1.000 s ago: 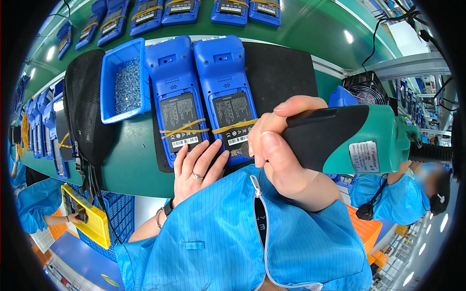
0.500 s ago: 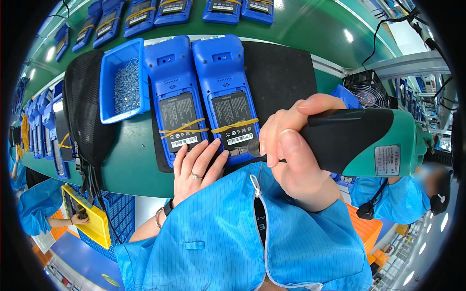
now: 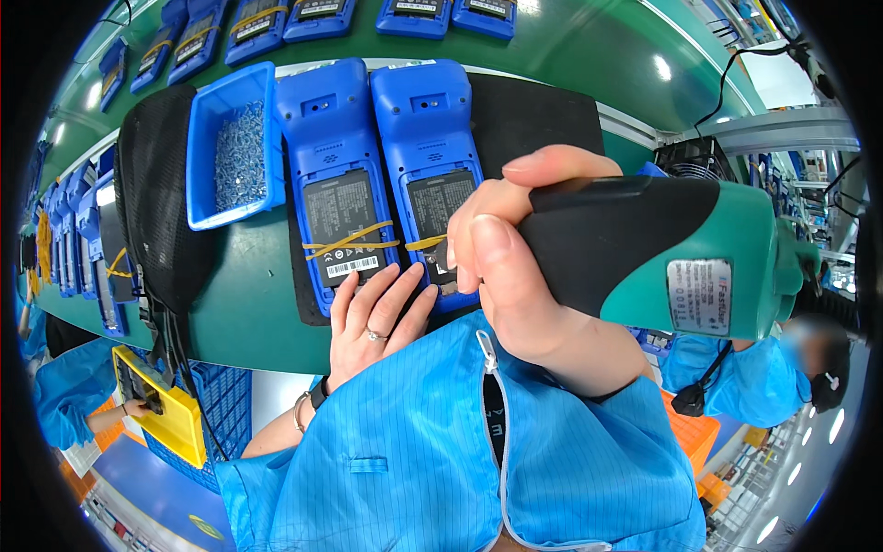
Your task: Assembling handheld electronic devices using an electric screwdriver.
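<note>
Two blue handheld terminals lie side by side, backs up, their battery bays uncovered: the left terminal (image 3: 324, 115) and the right terminal (image 3: 423, 120). A yellow rubber band (image 3: 348, 241) crosses the left one's black battery, and another band circles the right one. My left hand (image 3: 375, 322) rests with spread fingers at their lower ends. Held in my right hand (image 3: 520, 267) is a green and black electric screwdriver (image 3: 635, 239), lying sideways over the right terminal's lower part. My fingers hide its bit, so I cannot tell whether it touches the terminal.
A blue bin (image 3: 278, 179) of small screws (image 3: 241, 156) stands left of the terminals, next to a black mesh-covered thing (image 3: 166, 198). Under the terminals lies a black mat (image 3: 543, 120). More banded terminals (image 3: 414, 18) line the far side. Co-workers sit at both sides.
My right hand and the screwdriver have shifted left and slightly up, covering more of the right terminal's battery. My left hand has hardly moved.
</note>
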{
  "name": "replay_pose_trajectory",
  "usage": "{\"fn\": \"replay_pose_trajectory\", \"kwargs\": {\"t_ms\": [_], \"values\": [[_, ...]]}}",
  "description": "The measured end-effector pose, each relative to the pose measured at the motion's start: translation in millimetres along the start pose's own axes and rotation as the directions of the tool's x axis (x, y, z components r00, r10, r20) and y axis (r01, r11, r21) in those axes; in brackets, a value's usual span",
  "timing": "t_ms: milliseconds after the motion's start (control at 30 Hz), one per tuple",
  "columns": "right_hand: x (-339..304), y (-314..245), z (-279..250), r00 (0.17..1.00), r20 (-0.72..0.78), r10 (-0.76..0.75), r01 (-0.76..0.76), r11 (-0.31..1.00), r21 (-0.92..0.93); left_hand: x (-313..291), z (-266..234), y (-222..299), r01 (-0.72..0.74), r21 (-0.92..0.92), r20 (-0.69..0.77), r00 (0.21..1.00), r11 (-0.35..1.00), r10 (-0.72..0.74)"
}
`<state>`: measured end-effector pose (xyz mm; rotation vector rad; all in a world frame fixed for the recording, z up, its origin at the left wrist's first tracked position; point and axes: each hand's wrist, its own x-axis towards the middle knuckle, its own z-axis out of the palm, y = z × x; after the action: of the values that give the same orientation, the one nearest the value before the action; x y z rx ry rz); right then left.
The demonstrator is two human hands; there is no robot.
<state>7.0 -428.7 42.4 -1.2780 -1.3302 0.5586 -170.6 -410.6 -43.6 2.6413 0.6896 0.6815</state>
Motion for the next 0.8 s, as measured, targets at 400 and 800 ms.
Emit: {"fn": "replay_pose_trajectory", "kwargs": {"t_ms": [400,800], "values": [[-1.8,-0.8,9.6,1.0,-0.028,0.015,-0.013,0.998,0.054,0.5,-2.0,-2.0,-0.016,-0.004,0.033,0.999,1.0,0.017],[-15.7,20.8,15.1,0.931,-0.036,-0.363,0.359,0.898,0.253,3.9,-0.5,-1.5,-0.005,-0.024,0.012,1.0,1.0,0.005]]}}
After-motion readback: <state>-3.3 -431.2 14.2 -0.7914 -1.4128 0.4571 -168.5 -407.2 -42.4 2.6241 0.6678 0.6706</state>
